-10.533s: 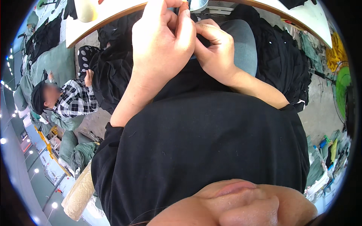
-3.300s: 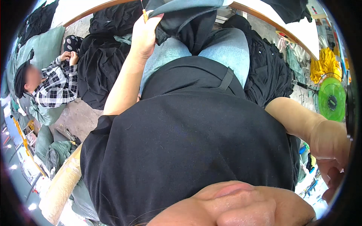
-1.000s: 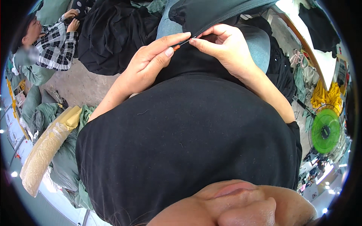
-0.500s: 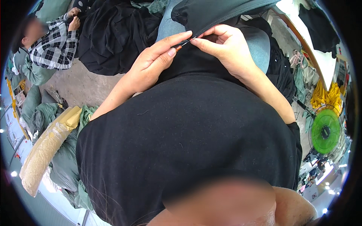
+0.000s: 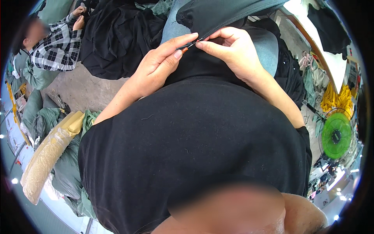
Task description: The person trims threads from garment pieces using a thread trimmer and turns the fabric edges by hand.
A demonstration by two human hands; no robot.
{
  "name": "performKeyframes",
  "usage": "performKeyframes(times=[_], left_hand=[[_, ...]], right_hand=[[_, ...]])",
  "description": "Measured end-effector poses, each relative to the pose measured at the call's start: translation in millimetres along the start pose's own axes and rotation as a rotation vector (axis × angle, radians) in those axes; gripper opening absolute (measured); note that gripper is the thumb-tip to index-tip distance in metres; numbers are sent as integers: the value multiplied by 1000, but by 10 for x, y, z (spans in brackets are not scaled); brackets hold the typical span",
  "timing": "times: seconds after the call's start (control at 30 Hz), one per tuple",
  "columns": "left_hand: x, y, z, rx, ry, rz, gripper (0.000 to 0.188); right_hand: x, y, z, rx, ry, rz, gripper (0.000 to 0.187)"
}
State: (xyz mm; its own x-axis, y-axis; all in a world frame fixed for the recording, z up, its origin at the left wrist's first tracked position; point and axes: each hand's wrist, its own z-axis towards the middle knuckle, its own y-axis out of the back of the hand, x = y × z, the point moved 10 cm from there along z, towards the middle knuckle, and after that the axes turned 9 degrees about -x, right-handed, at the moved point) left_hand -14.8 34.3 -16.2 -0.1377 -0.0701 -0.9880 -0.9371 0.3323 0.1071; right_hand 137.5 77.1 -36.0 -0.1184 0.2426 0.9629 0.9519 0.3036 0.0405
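The fingers (image 5: 177, 41) of the left hand (image 5: 156, 68) pinch a small tool (image 5: 184, 50) with an orange handle, and its thin tip points toward the right hand (image 5: 239, 50). The right thumb and pointing finger come close together by the edge of a dark cloth (image 5: 230, 17), but I can't tell just what they grip. The cloth is over the blue jeans (image 5: 269, 58).

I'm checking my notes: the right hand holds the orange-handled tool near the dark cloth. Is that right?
The hand is wrong: the head view shows the left hand holding the orange-handled tool near the dark cloth.
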Motion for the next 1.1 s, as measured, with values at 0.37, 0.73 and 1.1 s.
performKeyframes(times=[0.37,0.73,1.1], left_hand=[[-15,-79,60,17,1,66,45],[-127,-7,204,-106,-112,307,13],[-483,-92,226,-144,-462,629,17]], right_hand=[[25,54,7,-38,77,15,22],[25,87,42,-20,70,-48,16],[163,82,19,-26,153,-108,19]])
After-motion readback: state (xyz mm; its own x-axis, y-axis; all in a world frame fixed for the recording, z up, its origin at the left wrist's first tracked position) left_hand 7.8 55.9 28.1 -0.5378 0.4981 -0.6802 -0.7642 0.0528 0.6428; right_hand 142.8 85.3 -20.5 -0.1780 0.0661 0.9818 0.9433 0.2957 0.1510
